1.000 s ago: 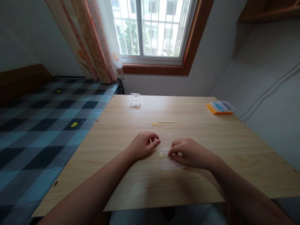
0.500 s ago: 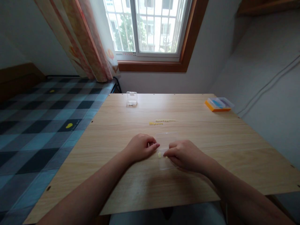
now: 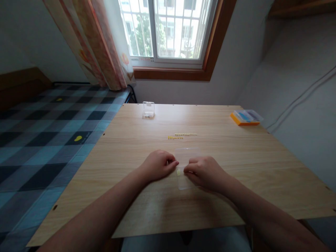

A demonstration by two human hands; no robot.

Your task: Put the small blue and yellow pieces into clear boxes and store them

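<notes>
A flat clear plastic sheet (image 3: 187, 155) lies on the wooden table (image 3: 257, 164) in front of me. A tiny yellow piece (image 3: 179, 172) sits at its left edge. My left hand (image 3: 157, 165) rests curled just left of that piece, its fingertips pinched together near the sheet's edge. My right hand (image 3: 206, 173) lies on the sheet with fingers curled, the fingertips close to the yellow piece. What either pinch holds is too small to make out. Two short rows of small yellow beads (image 3: 182, 136) lie farther back on the table.
A small clear plastic box (image 3: 148, 109) stands near the table's far left edge. An orange and blue compartment case (image 3: 245, 117) sits at the far right. A bed with a checked blue cover (image 3: 47, 140) runs along the left. A window and curtain are behind.
My right hand has slid a little left, nearer the yellow piece and my left hand. The view has shifted slightly.
</notes>
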